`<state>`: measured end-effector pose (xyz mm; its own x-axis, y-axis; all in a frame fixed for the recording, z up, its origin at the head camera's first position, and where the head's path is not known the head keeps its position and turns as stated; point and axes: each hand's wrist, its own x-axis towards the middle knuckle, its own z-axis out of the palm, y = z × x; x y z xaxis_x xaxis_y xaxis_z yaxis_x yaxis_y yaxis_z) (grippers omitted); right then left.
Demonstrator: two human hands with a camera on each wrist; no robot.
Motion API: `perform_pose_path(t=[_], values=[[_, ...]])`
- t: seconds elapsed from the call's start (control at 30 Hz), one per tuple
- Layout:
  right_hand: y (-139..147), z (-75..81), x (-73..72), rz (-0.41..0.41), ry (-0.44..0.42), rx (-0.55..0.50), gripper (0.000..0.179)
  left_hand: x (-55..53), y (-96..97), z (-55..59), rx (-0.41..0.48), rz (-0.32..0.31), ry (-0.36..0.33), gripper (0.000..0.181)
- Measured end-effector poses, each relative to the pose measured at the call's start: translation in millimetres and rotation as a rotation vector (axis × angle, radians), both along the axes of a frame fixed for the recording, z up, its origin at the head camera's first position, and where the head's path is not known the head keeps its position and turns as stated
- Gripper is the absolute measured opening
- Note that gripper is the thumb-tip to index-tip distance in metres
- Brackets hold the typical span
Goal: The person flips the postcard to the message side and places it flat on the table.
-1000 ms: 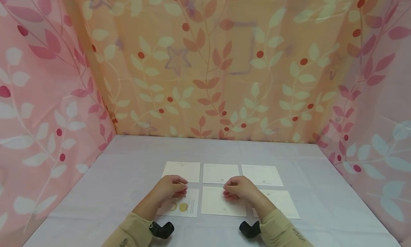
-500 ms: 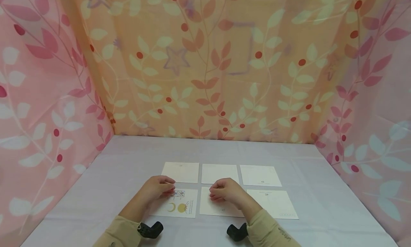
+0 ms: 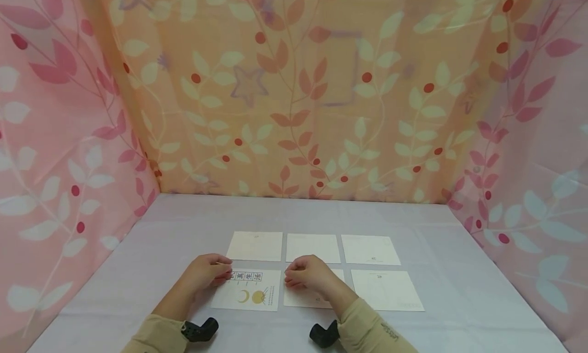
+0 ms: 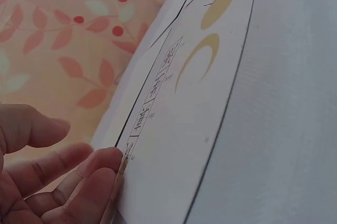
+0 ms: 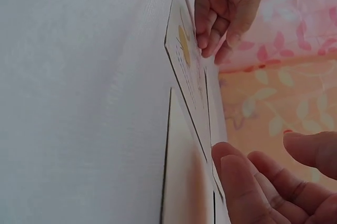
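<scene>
A postcard (image 3: 250, 294) with a yellow moon, a sun and boxed characters lies face up at the front left. My left hand (image 3: 206, 271) is at its far left corner, fingertips (image 4: 108, 161) right by the card's edge and thumb held apart from them in the left wrist view. Over the plain middle card (image 3: 300, 298) of the front row hovers my right hand (image 3: 312, 276), hiding part of it. Its fingers are loosely bent, with the thumb apart and nothing between them in the right wrist view.
Behind lies a row of three blank-looking cards: left (image 3: 255, 247), middle (image 3: 313, 248) and right (image 3: 371, 250). Another pale card (image 3: 388, 292) lies at front right. All rest on a white-covered table (image 3: 184, 215), enclosed by a patterned orange cloth (image 3: 294, 139) and pink side cloths (image 3: 69, 164).
Both hands have moved left. The left hand has slid off the printed postcard, uncovering its characters, and the right hand has shifted toward the middle card's left edge. The view has turned slightly.
</scene>
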<state>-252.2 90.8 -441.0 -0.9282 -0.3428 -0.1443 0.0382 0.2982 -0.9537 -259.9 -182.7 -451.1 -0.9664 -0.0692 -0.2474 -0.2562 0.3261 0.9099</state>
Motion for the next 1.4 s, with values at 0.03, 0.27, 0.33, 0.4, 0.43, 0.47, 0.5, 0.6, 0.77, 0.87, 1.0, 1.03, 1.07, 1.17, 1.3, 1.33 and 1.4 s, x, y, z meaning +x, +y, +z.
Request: perform_pose_path(t=[0.03,0.27,0.33,0.4,0.43,0.47,0.5,0.6,0.77,0.87,1.0,1.03,1.07,1.17,1.3,1.33,1.4], values=[[-2,-0.3,0.3,0.001,0.004,0.008,0.012,0.5,-1.7,0.4,0.004,0.002,0.005,0.022],[-10,-2.1,4.0,-0.011,-0.013,0.002,0.010,4.3,-14.7,3.2,-0.027,0.014,0.016,0.023],[-11,-1.9,4.9,-0.016,-0.019,0.001,0.009,4.8,-17.3,3.0,-0.042,0.020,0.010,0.024],[-12,-2.1,5.6,-0.019,-0.020,0.010,0.009,5.0,-19.0,2.8,-0.052,0.027,0.002,0.024],[-12,-2.1,5.9,-0.020,-0.021,0.016,0.009,5.0,-19.5,2.6,-0.056,0.031,-0.002,0.024],[-12,-2.3,6.1,-0.020,-0.021,0.021,0.009,5.2,-20.1,2.4,-0.060,0.035,-0.005,0.024],[-12,-2.4,6.3,-0.019,-0.022,0.025,0.009,5.4,-21.1,2.0,-0.064,0.035,-0.006,0.024],[-13,-3.5,6.9,-0.015,-0.022,0.030,0.009,6.6,-23.6,1.7,-0.068,0.040,-0.008,0.025],[-15,-4.8,8.2,-0.013,-0.024,0.025,0.011,8.2,-27.2,2.4,-0.072,0.043,-0.010,0.026],[-16,-4.7,8.7,-0.014,-0.024,0.024,0.011,9.0,-27.6,3.3,-0.067,0.047,-0.017,0.026],[-16,-4.3,8.8,-0.015,-0.022,0.031,0.011,9.2,-26.6,3.4,-0.051,0.042,-0.040,0.025],[-16,-4.2,8.8,-0.014,-0.021,0.031,0.011,8.8,-26.1,3.1,-0.044,0.043,-0.048,0.025],[-16,-4.2,8.7,-0.013,-0.020,0.032,0.011,8.4,-25.7,2.8,-0.043,0.044,-0.056,0.025],[-17,-4.0,8.3,-0.011,-0.018,0.039,0.011,6.4,-24.9,1.6,-0.046,0.047,-0.072,0.024],[-17,-3.5,7.9,-0.012,-0.017,0.046,0.010,4.1,-25.1,0.5,-0.046,0.049,-0.072,0.023],[-17,-3.4,7.8,-0.012,-0.016,0.047,0.010,3.7,-25.1,0.4,-0.044,0.048,-0.073,0.023],[-17,-2.9,7.7,-0.012,-0.015,0.047,0.011,2.9,-25.1,0.2,-0.040,0.046,-0.073,0.023]])
